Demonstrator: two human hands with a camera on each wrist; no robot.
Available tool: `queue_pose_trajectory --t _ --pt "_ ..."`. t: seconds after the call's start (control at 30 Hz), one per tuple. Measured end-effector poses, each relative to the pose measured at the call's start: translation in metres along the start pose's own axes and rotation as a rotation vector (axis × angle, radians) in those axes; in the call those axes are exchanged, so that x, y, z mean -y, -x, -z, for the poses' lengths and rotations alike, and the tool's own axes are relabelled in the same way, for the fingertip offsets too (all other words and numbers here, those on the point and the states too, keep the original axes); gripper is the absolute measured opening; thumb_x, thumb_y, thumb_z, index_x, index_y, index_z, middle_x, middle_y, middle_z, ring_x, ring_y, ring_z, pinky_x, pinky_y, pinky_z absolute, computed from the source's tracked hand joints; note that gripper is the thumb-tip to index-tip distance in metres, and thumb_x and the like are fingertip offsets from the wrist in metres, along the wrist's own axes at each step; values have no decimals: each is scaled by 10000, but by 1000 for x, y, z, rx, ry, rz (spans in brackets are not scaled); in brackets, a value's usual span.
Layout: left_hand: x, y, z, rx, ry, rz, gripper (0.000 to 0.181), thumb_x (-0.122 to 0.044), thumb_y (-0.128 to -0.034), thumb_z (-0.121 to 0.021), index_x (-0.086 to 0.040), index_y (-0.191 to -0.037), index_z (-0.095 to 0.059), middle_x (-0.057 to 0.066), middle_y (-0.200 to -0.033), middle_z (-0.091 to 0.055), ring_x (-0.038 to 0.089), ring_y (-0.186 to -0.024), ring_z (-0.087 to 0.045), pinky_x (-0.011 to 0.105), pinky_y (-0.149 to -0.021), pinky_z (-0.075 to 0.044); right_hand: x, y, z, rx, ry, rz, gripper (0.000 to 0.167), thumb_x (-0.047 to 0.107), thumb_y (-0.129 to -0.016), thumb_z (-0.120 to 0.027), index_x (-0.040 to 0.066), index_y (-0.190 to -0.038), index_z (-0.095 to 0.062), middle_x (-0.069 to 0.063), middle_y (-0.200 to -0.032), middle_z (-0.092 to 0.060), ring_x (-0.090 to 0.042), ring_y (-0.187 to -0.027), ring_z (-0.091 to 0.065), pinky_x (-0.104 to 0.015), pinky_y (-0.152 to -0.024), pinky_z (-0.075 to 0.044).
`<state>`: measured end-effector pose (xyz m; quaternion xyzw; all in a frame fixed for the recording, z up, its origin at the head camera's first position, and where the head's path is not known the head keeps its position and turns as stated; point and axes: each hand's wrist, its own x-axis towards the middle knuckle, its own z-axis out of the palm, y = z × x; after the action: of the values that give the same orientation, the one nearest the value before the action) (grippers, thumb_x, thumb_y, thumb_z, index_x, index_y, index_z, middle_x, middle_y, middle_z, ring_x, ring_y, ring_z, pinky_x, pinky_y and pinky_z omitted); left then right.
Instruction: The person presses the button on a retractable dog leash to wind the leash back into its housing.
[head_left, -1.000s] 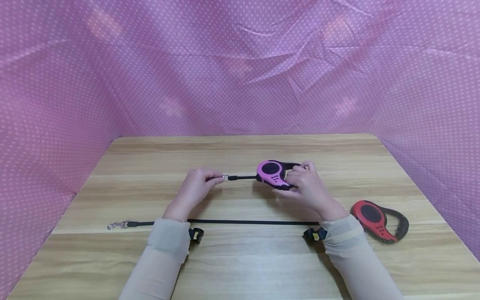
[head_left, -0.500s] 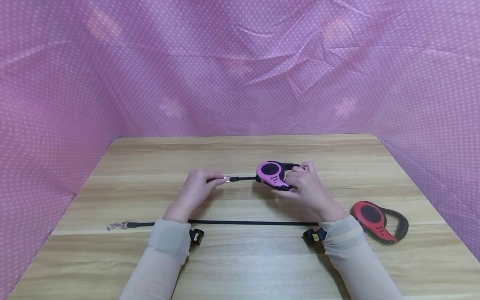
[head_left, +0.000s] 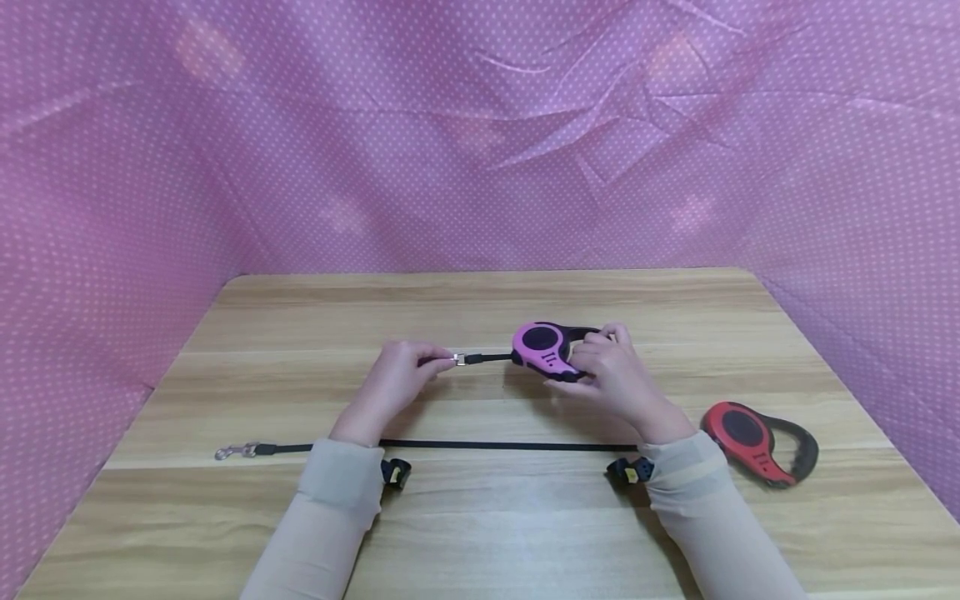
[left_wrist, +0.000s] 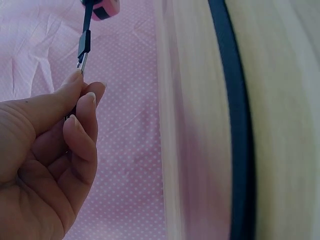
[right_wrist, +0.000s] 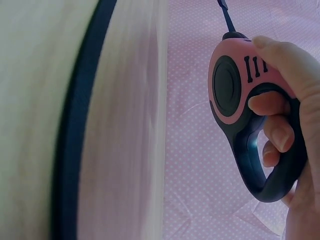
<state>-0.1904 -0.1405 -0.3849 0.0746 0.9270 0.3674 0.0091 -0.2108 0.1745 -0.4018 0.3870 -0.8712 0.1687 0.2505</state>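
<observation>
The left hand (head_left: 393, 377) pinched the clip (head_left: 460, 359); the right hand (head_left: 618, 375) gripped the pink leash (head_left: 551, 350), presumably light and stiff, by its handle (right_wrist: 247, 155), the surest hold.

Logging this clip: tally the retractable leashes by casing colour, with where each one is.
Pink leash: 1, gripped in the right hand, its metal clip pinched by the left hand
Red leash: 1, lying on the table
Total: 2

A wood-grain table (head_left: 480, 533) bears a red leash reel (head_left: 741, 428) and black strap (head_left: 510, 445).
</observation>
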Motion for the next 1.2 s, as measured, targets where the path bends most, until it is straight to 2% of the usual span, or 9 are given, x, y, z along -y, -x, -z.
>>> queue_pose_trajectory --t 0.33,0.57,0.83,0.97,1.03,1.13,1.2 --pt "-3 1 -2 11 -7 -2 177 -288 -954 -661 -193 -1064 -762 6 -950 -738 136 -800 -629 329 -758 -546 1 -1 0 -4 -1 22 328 424 -724 -833 139 -695 -673 27 -733 -700 -156 -739 -573 -464 -903 -355" --pt "-5 1 -2 22 -7 -37 175 -277 -946 -670 -165 -1042 -766 57 -891 -732 141 -754 -605 312 -711 -520 4 -1 -1 -12 -8 40 343 442 -707 -842 148 -694 -664 42 -725 -687 -140 -734 -556 -466 -919 -358" --pt "-7 1 -3 23 -1 -56 182 -290 -941 -676 -166 -1039 -767 21 -938 -753 109 -758 -628 312 -736 -544 7 -2 -3 -23 -11 60 360 469 -745 -808 151 -687 -649 53 -706 -665 -131 -720 -535 -464 -915 -361" --pt "-7 1 -3 26 -7 -57 180 -289 -939 -678 -168 -1037 -768 13 -934 -752 107 -754 -624 298 -720 -534 8 -2 -3 -31 -5 71 332 430 -727 -818 143 -686 -656 45 -710 -672 -137 -715 -540 -465 -910 -367" --pt "-7 1 -3 27 -8 -58 180 -287 -938 -679 -164 -1037 -767 14 -936 -753 107 -752 -624 291 -712 -531 8 -2 -4 -34 -3 71 396 510 -784 -763 143 -682 -654 44 -710 -672 -136 -713 -538 -463 -905 -367" --pt "-7 1 -4 28 -8 -62 179 -284 -938 -680 -161 -1036 -767 17 -940 -754 104 -751 -625 287 -709 -532 8 -2 -4 -37 -4 67 534 638 -873 -606 143 -675 -648 43 -706 -669 -137 -708 -535 -464 -904 -368" --pt "-7 1 -4 33 -11 -59 180 -287 -939 -678 -165 -1039 -766 22 -951 -755 103 -754 -626 290 -712 -533 8 -2 -4 -39 -7 68 574 666 -890 -553 144 -670 -642 43 -701 -667 -138 -704 -533 -464 -900 -368"
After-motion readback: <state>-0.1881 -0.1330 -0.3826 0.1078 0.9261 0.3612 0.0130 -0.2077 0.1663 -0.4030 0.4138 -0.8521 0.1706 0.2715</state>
